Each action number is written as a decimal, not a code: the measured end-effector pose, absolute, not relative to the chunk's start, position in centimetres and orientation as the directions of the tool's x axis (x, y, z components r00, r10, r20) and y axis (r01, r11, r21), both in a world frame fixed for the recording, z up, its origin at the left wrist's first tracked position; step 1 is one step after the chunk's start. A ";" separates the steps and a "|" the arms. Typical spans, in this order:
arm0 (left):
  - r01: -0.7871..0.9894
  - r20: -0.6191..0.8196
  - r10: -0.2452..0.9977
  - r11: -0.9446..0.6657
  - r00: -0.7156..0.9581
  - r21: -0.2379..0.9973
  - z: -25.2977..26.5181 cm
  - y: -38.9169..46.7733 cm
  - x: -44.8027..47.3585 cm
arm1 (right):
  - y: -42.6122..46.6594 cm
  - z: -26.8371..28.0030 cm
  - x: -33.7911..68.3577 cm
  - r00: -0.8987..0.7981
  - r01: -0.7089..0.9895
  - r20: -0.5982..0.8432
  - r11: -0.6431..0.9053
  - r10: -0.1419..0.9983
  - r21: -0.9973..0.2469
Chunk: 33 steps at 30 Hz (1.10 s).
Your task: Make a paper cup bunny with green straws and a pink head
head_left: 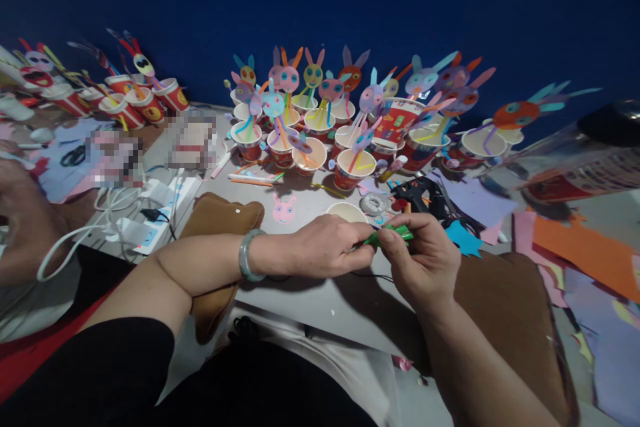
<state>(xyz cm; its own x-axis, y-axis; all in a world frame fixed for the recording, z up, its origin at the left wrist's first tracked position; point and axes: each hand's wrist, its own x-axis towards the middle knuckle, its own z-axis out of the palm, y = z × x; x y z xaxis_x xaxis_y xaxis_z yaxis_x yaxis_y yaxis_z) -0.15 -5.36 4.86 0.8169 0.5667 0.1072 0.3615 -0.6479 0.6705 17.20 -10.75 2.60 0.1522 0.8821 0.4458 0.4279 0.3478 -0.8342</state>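
Note:
Between my hands, over the middle of the table, is a small shiny green piece (396, 235), folded or bunched; its exact kind is hard to make out. My right hand (425, 257) pinches it between thumb and fingers. From the other side my left hand (320, 247), with a bangle (246, 257) on its wrist, closes thumb and fingertips at the green piece's left end. A paper cup (347, 213) stands just behind my hands, partly hidden by them. A pink paper rabbit face (284, 208) lies flat beyond my left hand.
Several cups with paper rabbit heads (313, 76) crowd the back. A tape roll (374, 203) and a black glue gun (423, 193) lie at centre right. Brown cushions (500, 320) flank my hands. Orange paper (585, 253) lies right; a power strip (150, 227) and another person's hand (25, 213) are left.

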 end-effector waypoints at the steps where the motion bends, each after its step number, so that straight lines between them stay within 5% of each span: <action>1: 0.355 0.113 0.567 -0.645 0.816 0.677 4.9 -5.3 -0.1 | -10.8 2.6 17.2 0.149 0.423 0.448 0.352 0.882 -0.835; 15: 0.288 0.143 0.607 -0.554 0.781 0.781 4.8 -4.9 0.0 | -10.1 2.4 17.7 0.206 0.343 0.381 0.298 0.901 -0.891; 28: 0.197 0.241 0.537 -0.633 0.808 0.749 4.5 -5.0 -0.4 | -10.6 2.6 17.7 0.126 0.231 0.297 0.263 0.946 -0.937; 33: 0.145 0.155 0.542 -0.470 0.826 0.871 5.3 -4.8 -0.4 | -10.2 2.8 18.0 0.127 0.207 0.300 0.270 0.946 -0.940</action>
<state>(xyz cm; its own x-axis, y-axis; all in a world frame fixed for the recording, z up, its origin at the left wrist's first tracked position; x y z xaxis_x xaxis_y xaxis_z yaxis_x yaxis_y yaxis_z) -0.36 -4.81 5.27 0.8262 0.5416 0.1552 0.1445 -0.4700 0.8708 18.04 -10.18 2.80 0.1271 0.9455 0.2997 0.2069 0.2702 -0.9403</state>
